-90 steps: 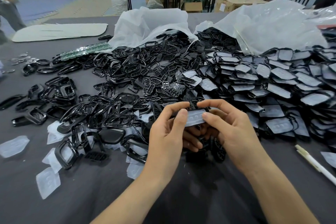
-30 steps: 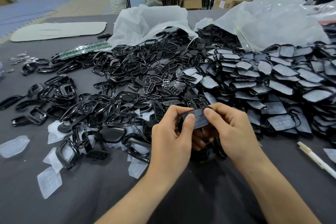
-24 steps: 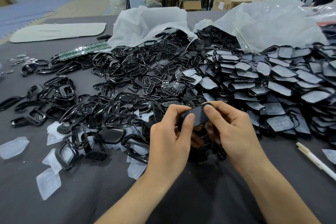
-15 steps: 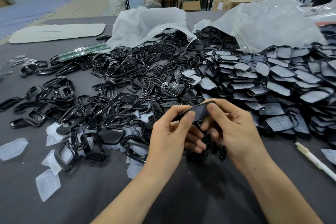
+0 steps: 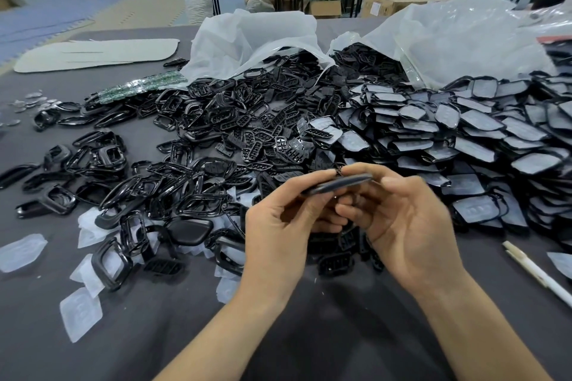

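Both hands are up over the middle of the bench (image 5: 309, 337), close to its near edge, and between them is one slim black part (image 5: 340, 184), turned edge-on to the camera. The left hand (image 5: 278, 235) pinches its left end between thumb and forefinger, with the other fingers curled loosely beneath. The right hand (image 5: 405, 226) nips the right end with its fingertips, palm facing in. A two-ended hold like that looks meant for checking or seating something along the rim, lifted clear of the clutter so nothing snags. Right under the hands lies a small heap of black pieces (image 5: 337, 263), within easy reach. Count it up: two hands, one part in play. Behind, two white bags (image 5: 247, 37) have their mouths facing the worker, likely so stock slides out. The open frames (image 5: 123, 189) sprawl toward the left edge, the button grids (image 5: 272, 133) sit mid-bench, and the film-covered shells (image 5: 464, 133) stack toward the right edge, each far too many to count. Clear film scraps (image 5: 80, 312) litter the near left corner, probably peeled backing. One white pen (image 5: 538, 275) lies by the right edge.
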Tool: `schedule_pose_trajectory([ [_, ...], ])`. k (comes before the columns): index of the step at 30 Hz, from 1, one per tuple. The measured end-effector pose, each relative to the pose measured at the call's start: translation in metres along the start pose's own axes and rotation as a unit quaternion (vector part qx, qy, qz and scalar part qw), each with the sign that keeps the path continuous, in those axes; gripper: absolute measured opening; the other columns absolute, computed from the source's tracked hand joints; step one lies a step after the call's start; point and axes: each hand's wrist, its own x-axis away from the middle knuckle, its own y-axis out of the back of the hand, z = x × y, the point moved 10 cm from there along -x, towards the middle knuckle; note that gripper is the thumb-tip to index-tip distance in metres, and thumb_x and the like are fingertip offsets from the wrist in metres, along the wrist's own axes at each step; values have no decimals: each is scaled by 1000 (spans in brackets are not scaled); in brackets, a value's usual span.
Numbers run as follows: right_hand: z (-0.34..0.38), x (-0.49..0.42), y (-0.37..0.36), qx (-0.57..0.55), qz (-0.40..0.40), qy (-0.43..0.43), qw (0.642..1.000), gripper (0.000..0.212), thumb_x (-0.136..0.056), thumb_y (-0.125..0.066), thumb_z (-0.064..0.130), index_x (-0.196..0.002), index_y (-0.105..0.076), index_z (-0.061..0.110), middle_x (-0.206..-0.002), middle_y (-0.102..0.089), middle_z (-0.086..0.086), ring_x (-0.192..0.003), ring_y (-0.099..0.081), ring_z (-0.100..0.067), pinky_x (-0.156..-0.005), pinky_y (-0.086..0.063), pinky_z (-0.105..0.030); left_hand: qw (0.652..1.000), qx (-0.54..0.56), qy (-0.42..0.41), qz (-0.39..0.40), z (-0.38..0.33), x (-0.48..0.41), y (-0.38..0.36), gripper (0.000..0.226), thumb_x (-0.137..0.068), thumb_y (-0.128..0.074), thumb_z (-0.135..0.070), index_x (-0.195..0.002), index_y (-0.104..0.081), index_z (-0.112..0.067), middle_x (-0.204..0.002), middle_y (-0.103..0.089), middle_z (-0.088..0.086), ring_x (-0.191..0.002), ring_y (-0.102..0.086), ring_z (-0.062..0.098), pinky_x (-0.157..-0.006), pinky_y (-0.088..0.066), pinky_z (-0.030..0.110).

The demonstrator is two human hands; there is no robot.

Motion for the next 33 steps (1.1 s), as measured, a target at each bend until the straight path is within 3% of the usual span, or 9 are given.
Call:
schedule_pose_trajectory([
  [3,12,0,10,58,-26,37,997,21,-81,-56,16,-77,-76,11,-73,-70,-9,-65,-67,-15,-57,-55,-21,999,-9,3,42,0,3,-9,26,-85,-67,-5,-103,-70,-24,-88,-76,-4,-76,-72,11,-69,-56,19],
  [5,19,0,13,114,-28,62,991,25,-84,-53,7,-80,-77,12,-79,-72,-10,-70,-69,-17,-59,-55,-21,998,0,15,60,1,5,-13,26,-85,-64,-12,-107,-69,-23,-93,-76,-5,-84,-72,11,-74,-56,22],
  [8,22,0,15,174,-18,65,982,33,-91,-49,-5,-88,-74,15,-80,-71,-9,-74,-69,-19,-63,-56,-24,999,-26,23,20,4,2,-5,17,-88,-66,-20,-103,-72,-25,-96,-75,-11,-89,-71,7,-75,-56,21],
  [11,21,0,18,217,-25,55,974,25,-89,-54,-5,-99,-64,15,-77,-72,-10,-71,-69,-20,-66,-56,-25,998,-47,29,5,8,-2,0,29,-89,-60,-7,-98,-74,-30,-97,-75,-13,-95,-70,5,-79,-54,18],
  [15,11,-1,30,159,-74,7,984,25,-71,-65,10,-96,-64,8,-73,-72,-11,-65,-69,-19,-63,-57,-24,997,24,68,-5,22,-4,4,31,-85,-62,-5,-94,-78,-30,-97,-76,-6,-96,-70,9,-77,-54,18],
  [18,0,-1,39,100,-112,-41,988,24,-64,-67,8,-87,-72,6,-77,-72,-14,-64,-70,-19,-60,-57,-25,993,67,96,-11,32,-3,3,26,-75,-64,-14,-91,-79,-30,-99,-76,-2,-97,-70,11,-78,-55,20],
  [21,-7,-1,42,55,-121,-68,989,17,-64,-66,4,-76,-77,7,-82,-74,-12,-68,-71,-17,-60,-57,-24,988,100,114,-21,36,-2,5,31,-73,-65,-13,-98,-77,-27,-93,-75,0,-93,-70,11,-75,-55,21],
  [26,-9,-3,41,21,-110,-85,990,20,-67,-62,4,-78,-78,7,-84,-75,-9,-70,-71,-13,-63,-57,-23,975,154,154,-38,44,-1,6,59,-67,-67,-11,-125,-59,-18,-79,-68,8,-81,-70,14,-73,-59,29],
  [33,-14,-2,45,-6,-127,-112,986,20,-67,-62,6,-81,-77,5,-85,-74,-10,-69,-70,-13,-62,-57,-22,968,177,173,-31,45,-3,2,60,-66,-66,-11,-125,-56,-10,-81,-70,10,-80,-69,14,-66,-58,25],
])
